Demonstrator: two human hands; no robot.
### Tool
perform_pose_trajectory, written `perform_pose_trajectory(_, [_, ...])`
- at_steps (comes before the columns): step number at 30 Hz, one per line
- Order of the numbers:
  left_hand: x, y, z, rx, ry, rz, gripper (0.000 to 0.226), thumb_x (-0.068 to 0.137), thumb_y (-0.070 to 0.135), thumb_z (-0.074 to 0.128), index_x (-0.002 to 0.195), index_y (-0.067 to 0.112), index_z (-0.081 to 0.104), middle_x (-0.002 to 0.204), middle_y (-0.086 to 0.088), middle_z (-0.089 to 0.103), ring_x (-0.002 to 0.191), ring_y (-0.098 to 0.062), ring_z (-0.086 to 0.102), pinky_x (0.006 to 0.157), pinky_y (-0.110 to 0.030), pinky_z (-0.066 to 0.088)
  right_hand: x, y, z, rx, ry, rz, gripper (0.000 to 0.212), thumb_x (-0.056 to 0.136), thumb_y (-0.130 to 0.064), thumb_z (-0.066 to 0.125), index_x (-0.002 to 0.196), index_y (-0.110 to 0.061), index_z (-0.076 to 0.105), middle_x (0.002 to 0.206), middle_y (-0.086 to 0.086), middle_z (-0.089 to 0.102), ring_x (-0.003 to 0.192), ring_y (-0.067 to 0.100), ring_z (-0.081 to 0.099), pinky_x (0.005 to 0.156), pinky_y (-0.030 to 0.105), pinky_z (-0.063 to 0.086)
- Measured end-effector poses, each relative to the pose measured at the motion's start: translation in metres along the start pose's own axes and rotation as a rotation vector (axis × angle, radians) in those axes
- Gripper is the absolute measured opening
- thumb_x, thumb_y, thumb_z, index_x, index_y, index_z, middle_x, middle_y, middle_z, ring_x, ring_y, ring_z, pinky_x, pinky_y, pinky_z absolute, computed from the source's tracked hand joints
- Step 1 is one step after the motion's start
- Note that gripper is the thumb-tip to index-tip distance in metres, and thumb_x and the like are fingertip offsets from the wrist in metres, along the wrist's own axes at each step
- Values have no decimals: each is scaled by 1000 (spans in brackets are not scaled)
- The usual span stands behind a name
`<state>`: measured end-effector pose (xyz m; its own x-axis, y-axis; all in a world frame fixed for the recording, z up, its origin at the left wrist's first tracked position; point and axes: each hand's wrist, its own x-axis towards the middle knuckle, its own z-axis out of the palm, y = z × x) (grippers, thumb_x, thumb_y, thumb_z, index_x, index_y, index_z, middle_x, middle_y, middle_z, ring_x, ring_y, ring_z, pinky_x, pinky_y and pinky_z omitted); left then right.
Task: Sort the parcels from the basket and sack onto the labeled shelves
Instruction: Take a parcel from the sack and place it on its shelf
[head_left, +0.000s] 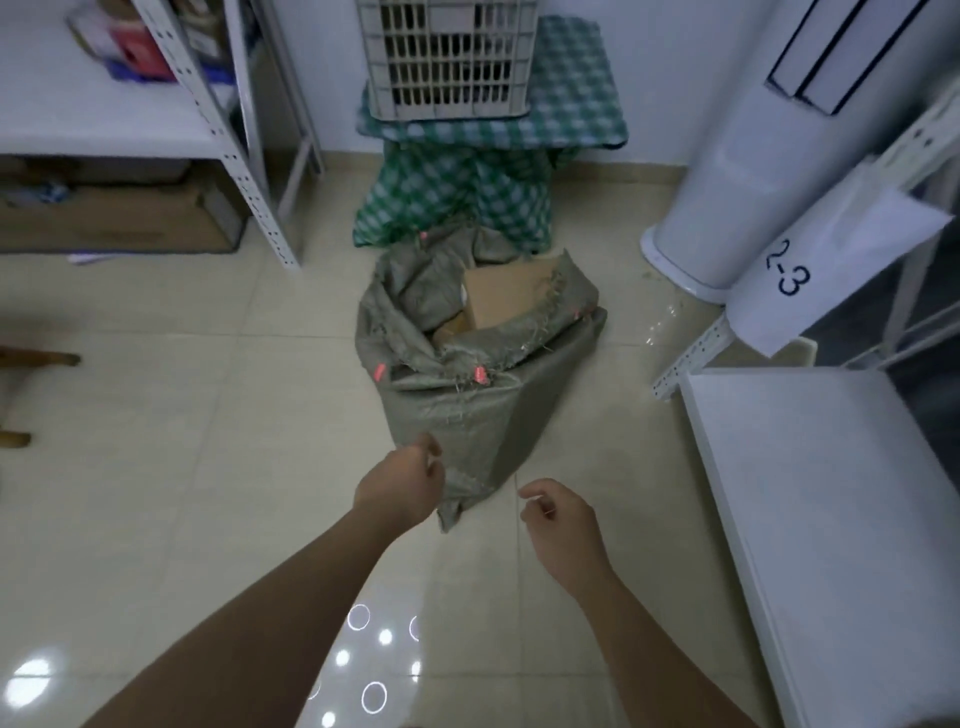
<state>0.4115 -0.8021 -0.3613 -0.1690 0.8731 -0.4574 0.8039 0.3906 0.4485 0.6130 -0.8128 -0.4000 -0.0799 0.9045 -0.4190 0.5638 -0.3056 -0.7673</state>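
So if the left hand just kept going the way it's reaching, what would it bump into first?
Most likely the grey-green sack. The left hand already sits at the sack's near bottom edge, fingers curled toward the fabric, though actual contact is unclear from this one view.

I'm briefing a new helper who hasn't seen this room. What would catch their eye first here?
The grey-green sack lying open on the floor in the middle, a brown box showing in its mouth. The left hand is at the sack's near end and the right hand hovers beside it. Behind stands a slatted basket on green checked cloth; at right hangs a label "2-3".
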Motion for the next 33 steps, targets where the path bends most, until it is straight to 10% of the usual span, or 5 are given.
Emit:
perform_pose_trajectory(10, [-26,6,-172,-117,-67,-99,27,96,23,42,121,17,52,103,-13,68,96,-31,62,79,-35,48,-17,-175,-26,38,-56,71,16,95,-9,52,97,-19,65,91,5,66,88,22,62,81,33,49])
perform_pose_trajectory(18, [2,-4,-249,-304,-83,-213,24,96,16,44,117,13,54,64,3,62,68,-17,58,63,-25,40,12,-225,-16,119,-36,272,26,92,-7,54,82,-29,63,91,14,70,89,33,65,77,40,52])
perform_pose_trajectory(33, [201,-68,-407,-327,-165,-216,20,95,12,46,113,11,55,69,-2,63,63,-15,57,57,-23,40,170,-365,60,270,19,486,21,99,-10,47,90,-19,64,75,5,63,74,21,58,71,34,48])
